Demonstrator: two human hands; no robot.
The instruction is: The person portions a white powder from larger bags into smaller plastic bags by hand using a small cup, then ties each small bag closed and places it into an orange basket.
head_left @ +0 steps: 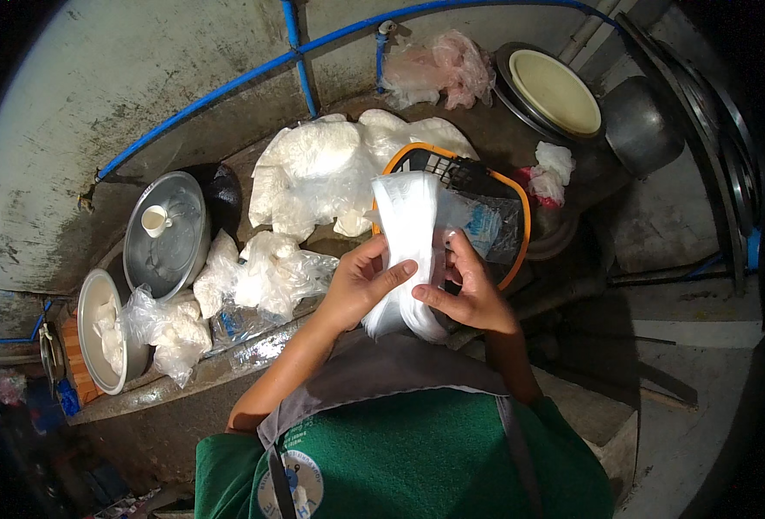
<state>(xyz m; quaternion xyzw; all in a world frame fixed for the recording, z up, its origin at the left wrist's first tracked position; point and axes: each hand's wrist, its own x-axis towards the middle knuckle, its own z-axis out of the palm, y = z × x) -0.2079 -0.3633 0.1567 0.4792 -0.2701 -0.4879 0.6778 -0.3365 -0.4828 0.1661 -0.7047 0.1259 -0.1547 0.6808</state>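
Observation:
A thick stack of white plastic bags (411, 220) is held up before my chest, above the near side of a black basket with an orange rim (525, 224). My left hand (376, 279) grips its left edge, the thumb lying across the front. At the right edge is my right hand (465, 285), its thumb and fingers closed on the stack's side. Inside the basket lies clear plastic packaging with blue print (483, 230). Behind it, large clear bags filled with a white substance (317, 162) rest on the counter.
At left stand a metal basin (194, 259) holding a white cup (155, 221), and a pale tub (87, 337). Smaller filled bags (269, 272) lie nearby. Pinkish plastic bags (463, 71), a cream basin (554, 91) and a metal pot (642, 126) sit behind. Blue pipe (226, 87) runs along the wall.

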